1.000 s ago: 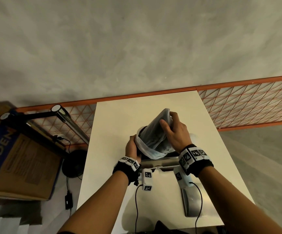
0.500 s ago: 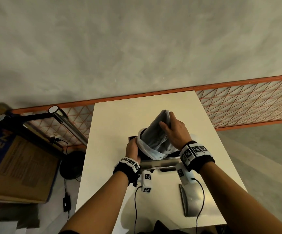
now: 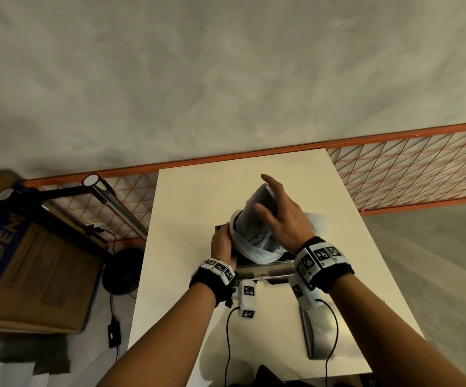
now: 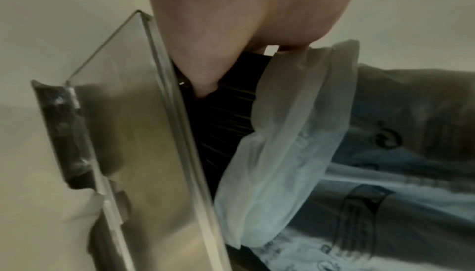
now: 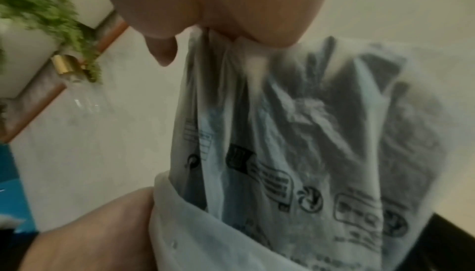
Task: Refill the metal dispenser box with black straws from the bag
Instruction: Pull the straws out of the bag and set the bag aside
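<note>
I am tipping the bag [image 3: 257,219] mouth-down into the metal dispenser box [image 4: 123,133] at the table's [image 3: 187,191] centre. My left hand [image 3: 222,243], at nine o'clock of the bag, is gripping the rolled-back mouth against the black straws [image 4: 226,117]. My right hand [image 3: 280,219], at three o'clock, is pressing spread fingers on the bag's upturned end. Straws are partly inside; I judge most are not yet out of the bag.

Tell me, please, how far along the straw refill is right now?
Done: the bag stands upended in the metal dispenser box, its lid off. In hand: the left hand steadies the straws; the right hand rests, fingers straight, on the bag. Left: pull the bag off, close up.
</note>
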{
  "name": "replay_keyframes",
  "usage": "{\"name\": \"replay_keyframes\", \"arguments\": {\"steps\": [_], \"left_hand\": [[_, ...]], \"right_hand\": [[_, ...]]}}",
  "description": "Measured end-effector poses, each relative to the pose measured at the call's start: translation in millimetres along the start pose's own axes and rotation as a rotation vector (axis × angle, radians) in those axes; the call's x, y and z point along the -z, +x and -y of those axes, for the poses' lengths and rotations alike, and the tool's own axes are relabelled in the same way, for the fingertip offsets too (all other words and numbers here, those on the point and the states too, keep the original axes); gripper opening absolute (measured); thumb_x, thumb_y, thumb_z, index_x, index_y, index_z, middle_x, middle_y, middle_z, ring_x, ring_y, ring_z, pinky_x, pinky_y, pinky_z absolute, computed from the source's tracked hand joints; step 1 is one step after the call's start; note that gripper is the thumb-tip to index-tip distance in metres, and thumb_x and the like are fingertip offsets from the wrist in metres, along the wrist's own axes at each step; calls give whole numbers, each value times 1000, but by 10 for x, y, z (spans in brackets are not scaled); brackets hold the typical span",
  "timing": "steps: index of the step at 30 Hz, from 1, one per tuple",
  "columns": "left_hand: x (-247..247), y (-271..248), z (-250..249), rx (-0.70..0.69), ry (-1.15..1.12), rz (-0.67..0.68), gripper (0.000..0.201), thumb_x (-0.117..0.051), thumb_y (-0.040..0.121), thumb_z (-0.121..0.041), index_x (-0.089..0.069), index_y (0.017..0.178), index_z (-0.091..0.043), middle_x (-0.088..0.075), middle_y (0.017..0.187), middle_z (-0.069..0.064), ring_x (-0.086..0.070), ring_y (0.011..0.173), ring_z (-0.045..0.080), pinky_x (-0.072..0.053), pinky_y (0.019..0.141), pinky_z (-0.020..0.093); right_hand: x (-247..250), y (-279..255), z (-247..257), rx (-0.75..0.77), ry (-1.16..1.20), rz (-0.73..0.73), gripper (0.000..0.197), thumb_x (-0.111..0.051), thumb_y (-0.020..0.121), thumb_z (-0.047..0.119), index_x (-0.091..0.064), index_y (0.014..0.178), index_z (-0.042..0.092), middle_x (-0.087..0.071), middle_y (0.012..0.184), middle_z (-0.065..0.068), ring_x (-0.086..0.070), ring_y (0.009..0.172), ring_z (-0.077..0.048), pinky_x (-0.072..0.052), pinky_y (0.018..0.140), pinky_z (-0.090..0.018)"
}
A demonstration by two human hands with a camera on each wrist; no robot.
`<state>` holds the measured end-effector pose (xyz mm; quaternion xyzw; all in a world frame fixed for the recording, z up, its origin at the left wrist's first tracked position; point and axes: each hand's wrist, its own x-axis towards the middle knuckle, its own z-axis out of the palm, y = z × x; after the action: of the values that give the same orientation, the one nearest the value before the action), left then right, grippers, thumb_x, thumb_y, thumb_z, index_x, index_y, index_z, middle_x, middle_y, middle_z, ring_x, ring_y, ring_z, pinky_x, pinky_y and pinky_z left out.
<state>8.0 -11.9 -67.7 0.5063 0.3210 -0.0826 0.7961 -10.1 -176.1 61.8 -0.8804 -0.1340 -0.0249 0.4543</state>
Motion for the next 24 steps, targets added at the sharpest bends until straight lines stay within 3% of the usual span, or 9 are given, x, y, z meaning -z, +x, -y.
{"name": "replay_keyframes", "arguments": {"steps": [2, 6, 9, 14, 16, 18, 21, 24], "left_hand": [[-33, -24, -53, -7, -10, 15, 30, -57, 93, -25, -72, 107, -3, -72, 117, 23, -68, 108, 37, -54, 102, 49], [-24, -35, -48, 13, 2, 19, 22, -55, 97, -22, -73, 95, -8, -75, 104, 19, -68, 102, 35, -54, 99, 48], [-10, -56, -48, 17, 1, 34, 24, -54, 98, -25, -72, 98, -8, -75, 108, 18, -67, 103, 35, -54, 101, 48], [-15, -71, -78, 8, -29, -5, 25, -54, 94, -23, -72, 101, -7, -74, 109, 19, -66, 110, 38, -54, 101, 51], [-89, -89, -120, 3, -43, -1, 37, -56, 88, -26, -71, 112, -3, -73, 115, 20, -66, 114, 40, -52, 104, 53], [-160, -127, -150, -1, -50, 29, 40, -58, 80, -28, -72, 110, -3, -72, 117, 22, -65, 114, 42, -52, 104, 53], [-182, -123, -120, -8, -39, -1, 24, -54, 93, -23, -71, 95, -7, -73, 110, 21, -66, 111, 42, -52, 102, 52], [-188, -95, -119, 18, -46, 14, 28, -46, 101, -19, -71, 98, -7, -74, 111, 19, -66, 109, 38, -52, 103, 50]], "right_hand": [[1, 40, 48, 75, -67, -28, 51, -49, 100, 38, -26, 146, 41, -52, 141, -1, -50, 125, -22, -43, 102, -45], [-32, 160, 19, 85, -92, -84, 31, -47, 101, 35, -43, 131, 27, -62, 115, 0, -60, 100, -23, -51, 84, -43], [-61, 174, 8, 106, -80, -75, 24, -47, 102, 31, -45, 124, 22, -64, 108, 0, -61, 91, -21, -48, 76, -33], [-51, 171, 45, 123, -73, -43, 21, -49, 101, 33, -46, 119, 23, -63, 106, 3, -59, 90, -19, -50, 78, -38], [-21, 187, 125, 187, -76, -92, 18, -51, 100, 32, -50, 114, 21, -63, 104, 3, -59, 88, -17, -48, 76, -35], [-8, 218, 161, 198, -51, -156, 15, -53, 99, 29, -52, 109, 18, -64, 99, 3, -59, 85, -17, -46, 73, -32], [-15, 251, 146, 146, -31, -145, 14, -55, 98, 28, -53, 104, 16, -64, 93, 1, -57, 81, -18, -43, 70, -30], [-24, 240, 151, 169, -35, -149, 12, -57, 97, 27, -54, 102, 16, -64, 93, 2, -57, 80, -18, -44, 70, -30]]}}
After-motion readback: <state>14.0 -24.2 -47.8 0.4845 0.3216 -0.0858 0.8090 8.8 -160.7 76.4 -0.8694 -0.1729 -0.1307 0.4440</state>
